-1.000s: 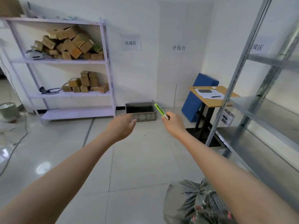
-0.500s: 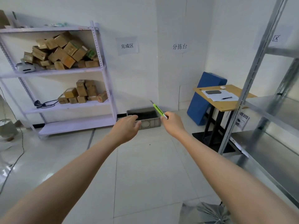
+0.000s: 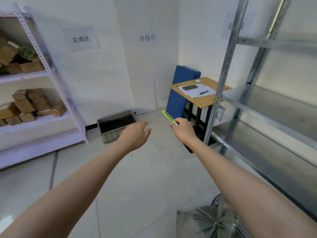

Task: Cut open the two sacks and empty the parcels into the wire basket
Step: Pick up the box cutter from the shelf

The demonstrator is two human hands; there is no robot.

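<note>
My right hand (image 3: 182, 128) grips a green utility knife (image 3: 167, 117), its tip pointing up and to the left. My left hand (image 3: 135, 135) is stretched out in front of me with loose fingers and holds nothing. A grey-green sack (image 3: 214, 220), gathered and tied at the top, sits on the floor at the bottom right, partly hidden by my right forearm. Behind it a bit of dark wire basket (image 3: 216, 200) shows. A second sack is not in view.
A grey plastic crate (image 3: 113, 133) stands on the floor by the far wall. A white shelf rack (image 3: 51, 73) with cardboard boxes is at left. A metal rack (image 3: 267, 107) fills the right. A small wooden desk (image 3: 204, 100) and a blue pad (image 3: 180, 93) stand in the corner.
The view has swung to the right and tilted back down. The sack has come back up into view at the bottom right. Both hands stay outstretched, the knife still in my right hand.
</note>
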